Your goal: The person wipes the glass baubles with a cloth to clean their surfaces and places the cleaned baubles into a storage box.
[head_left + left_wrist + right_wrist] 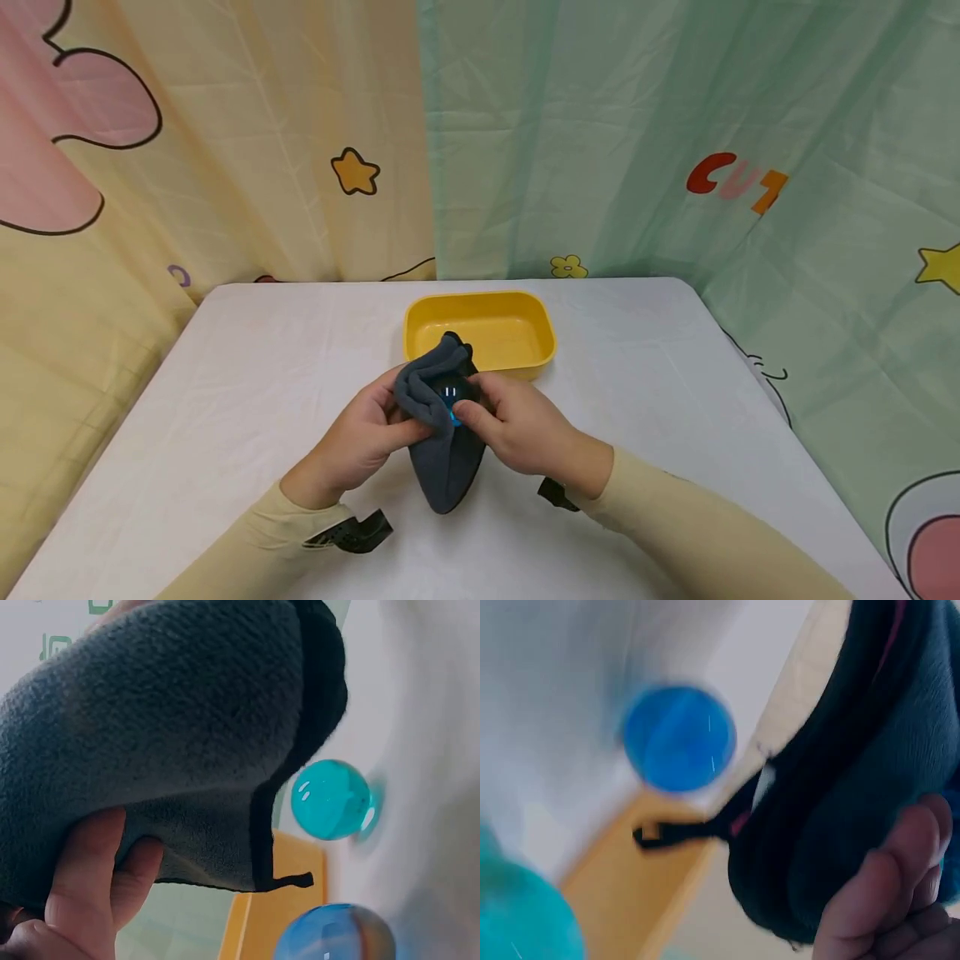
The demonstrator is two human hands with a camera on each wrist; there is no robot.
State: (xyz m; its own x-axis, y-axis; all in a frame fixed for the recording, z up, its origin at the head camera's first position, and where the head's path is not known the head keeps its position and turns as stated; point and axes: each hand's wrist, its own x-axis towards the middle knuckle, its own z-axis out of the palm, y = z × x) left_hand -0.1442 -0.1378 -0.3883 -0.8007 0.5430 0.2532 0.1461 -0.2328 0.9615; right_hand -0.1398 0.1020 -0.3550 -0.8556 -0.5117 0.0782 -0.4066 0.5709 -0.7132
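Observation:
A dark grey cloth point(444, 467) with a black hem hangs folded between the two hands, in front of the yellow tub. My left hand point(366, 435) grips its left side, thumb in front; the left wrist view shows fingers point(88, 859) curled against the fuzzy cloth point(165, 705). My right hand point(528, 423) pinches a glossy dark ball point(450, 390) with a bright blue patch, which sits in the cloth's fold. Seen from the right wrist, the fingers point(862, 896) curl at the cloth point(832, 825), and most of that ball is hidden.
Beyond the hands stands a yellow tub point(480, 333) on the white-covered table point(300, 333). The left wrist view has a teal ball point(331, 799) and a blue ball point(334, 934) near the tub; the head view does not show them. Patterned curtains point(562, 125) hang behind.

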